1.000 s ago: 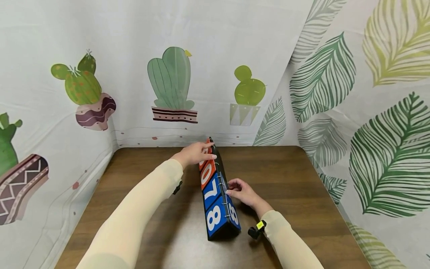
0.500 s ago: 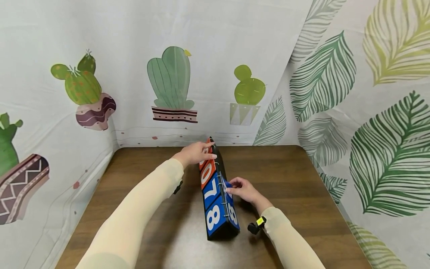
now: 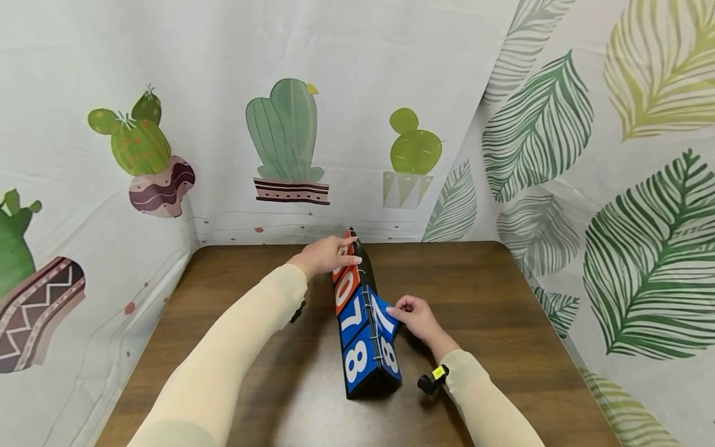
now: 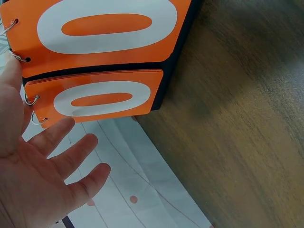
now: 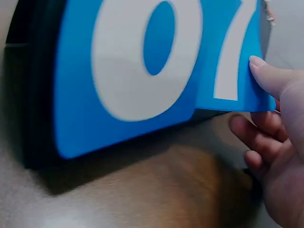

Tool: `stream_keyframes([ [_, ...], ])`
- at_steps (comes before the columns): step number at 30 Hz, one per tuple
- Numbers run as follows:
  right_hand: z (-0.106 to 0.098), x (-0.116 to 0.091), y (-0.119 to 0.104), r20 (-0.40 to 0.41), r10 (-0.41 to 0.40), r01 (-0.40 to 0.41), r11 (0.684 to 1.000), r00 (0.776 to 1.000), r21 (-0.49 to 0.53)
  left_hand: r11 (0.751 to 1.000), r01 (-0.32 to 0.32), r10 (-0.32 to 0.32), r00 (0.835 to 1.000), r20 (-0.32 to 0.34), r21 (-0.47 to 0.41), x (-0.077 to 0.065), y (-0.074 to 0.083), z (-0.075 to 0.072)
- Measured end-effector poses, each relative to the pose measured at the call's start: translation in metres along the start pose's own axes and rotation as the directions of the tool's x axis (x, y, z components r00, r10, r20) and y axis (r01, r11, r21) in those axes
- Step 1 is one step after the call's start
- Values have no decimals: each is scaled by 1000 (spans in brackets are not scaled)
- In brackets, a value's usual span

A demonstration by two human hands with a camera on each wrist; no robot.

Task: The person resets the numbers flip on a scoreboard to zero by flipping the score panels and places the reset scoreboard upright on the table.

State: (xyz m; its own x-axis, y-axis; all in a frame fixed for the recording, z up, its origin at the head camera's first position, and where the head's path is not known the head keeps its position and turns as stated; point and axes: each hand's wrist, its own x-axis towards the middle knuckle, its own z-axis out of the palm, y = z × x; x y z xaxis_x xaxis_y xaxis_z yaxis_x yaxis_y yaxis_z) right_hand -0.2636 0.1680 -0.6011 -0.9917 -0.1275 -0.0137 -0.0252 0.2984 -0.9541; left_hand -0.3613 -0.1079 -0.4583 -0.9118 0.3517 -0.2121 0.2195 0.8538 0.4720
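Even light, pale glare on tabletop (image 3: 313,413), soft shadows, right-wrist view apparently blurred

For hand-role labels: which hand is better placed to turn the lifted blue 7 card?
Probably the right hand: it pinches the lifted blue 7 card near its free edge. The left hand is farther off, by the orange cards on the scoreboard, so likely better for steadying.

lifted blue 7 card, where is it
In the head view, the lifted blue 7 card is on the right face of the scoreboard, its free edge pinched by the right hand.
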Motion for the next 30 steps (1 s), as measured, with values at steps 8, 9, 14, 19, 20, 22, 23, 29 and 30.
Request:
stream_keyframes([
  [8,-10,0,-1,94,-2,0,1000,996,22,1000,-1,1,1000,12,5,1,1,0],
  [9,-10,1,-2,102,-7,6,1000,995,15,1000,1,-1,1000,13,8,2,1,0],
  [14,-11,0,-3,122,-25,25,1000,992,2,999,1,-1,1000,9,32,4,0,-1],
  [19,-14,-1,-2,125,-20,25,999,992,-34,1000,5,-5,1000,8,22,4,1,-1],
  [20,-15,-2,-2,125,-17,23,999,992,-42,1000,6,-7,1000,9,18,3,1,-1],
  [22,-16,-2,-2,131,-12,18,999,991,-51,1000,7,-7,1000,10,18,3,1,-1],
  [23,-16,-3,-5,136,-6,14,998,991,-59,1000,4,-4,1000,10,20,3,0,-1],
  [29,-19,-2,-8,162,-5,21,995,987,-96,1000,-2,2,1000,10,26,3,0,-1],
  [30,-20,-1,-6,164,-15,31,995,986,-95,1000,-1,1,1000,10,29,3,1,-1],
])
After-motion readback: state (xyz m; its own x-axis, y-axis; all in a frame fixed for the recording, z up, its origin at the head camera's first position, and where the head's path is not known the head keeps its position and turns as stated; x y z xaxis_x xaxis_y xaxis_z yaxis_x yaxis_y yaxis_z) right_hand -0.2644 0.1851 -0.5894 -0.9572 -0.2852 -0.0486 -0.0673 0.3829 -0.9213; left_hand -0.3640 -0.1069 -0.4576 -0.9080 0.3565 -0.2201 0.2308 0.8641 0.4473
